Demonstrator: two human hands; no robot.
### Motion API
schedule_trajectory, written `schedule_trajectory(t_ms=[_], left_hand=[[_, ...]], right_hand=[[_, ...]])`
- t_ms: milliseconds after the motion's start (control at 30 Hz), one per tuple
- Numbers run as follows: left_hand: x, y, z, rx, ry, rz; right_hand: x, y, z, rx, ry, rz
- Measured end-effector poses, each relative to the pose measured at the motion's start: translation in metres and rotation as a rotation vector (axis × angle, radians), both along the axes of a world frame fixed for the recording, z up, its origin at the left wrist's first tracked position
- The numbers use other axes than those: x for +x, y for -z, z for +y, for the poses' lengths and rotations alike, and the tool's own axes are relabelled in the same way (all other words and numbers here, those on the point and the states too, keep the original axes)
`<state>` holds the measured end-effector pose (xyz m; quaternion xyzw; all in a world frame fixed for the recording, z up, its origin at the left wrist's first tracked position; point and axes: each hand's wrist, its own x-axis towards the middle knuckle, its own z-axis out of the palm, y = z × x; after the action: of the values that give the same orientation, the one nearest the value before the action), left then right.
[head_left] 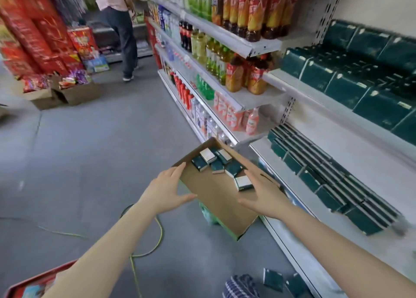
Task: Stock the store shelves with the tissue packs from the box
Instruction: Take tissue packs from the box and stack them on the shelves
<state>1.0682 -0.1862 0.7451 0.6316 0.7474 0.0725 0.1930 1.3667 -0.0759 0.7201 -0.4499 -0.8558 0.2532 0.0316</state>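
A: Hands?
B: Left hand [167,189] spread at the box's [216,200] left rim, right hand [263,195] flat over its right edge, both holding nothing.
A: Packs?
B: Tissue packs [217,162] inside, far end — floor [90,151] room left of the box.

Person [117,16] far left cut off above shoulders by top edge. Red basket [33,282] near left cropped by bottom edge. Checked cloth [242,286] likewise cropped. Green pack [209,214] mostly hidden under box [216,198]. Right hand [265,196] covered part of box's right rim. Tissue packs [360,72] on right upper shelf smeared, print unreadable.
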Motion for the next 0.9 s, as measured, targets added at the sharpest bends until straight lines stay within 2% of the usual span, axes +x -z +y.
schedule_trajectory(t_ms=[267, 433, 700, 800, 900], left_hand=[[0.010, 0.042, 0.057, -0.141, 0.055, -0.036], [0.012, 0.089, 0.140, -0.265, 0.057, -0.059], [0.038, 0.177, 0.255, -0.508, -0.040, -0.215], [0.051, 0.208, 0.269, -0.599, -0.092, -0.327], [0.055, 0.246, 0.270, -0.643, -0.107, -0.368]], right_hand=[[0.018, 0.051, 0.050, -0.225, 0.220, -0.018], [0.028, 0.103, 0.109, -0.380, 0.324, -0.009], [0.038, 0.166, 0.187, -0.552, 0.463, -0.009], [0.040, 0.193, 0.195, -0.673, 0.560, 0.024], [0.041, 0.228, 0.194, -0.766, 0.544, 0.015]])
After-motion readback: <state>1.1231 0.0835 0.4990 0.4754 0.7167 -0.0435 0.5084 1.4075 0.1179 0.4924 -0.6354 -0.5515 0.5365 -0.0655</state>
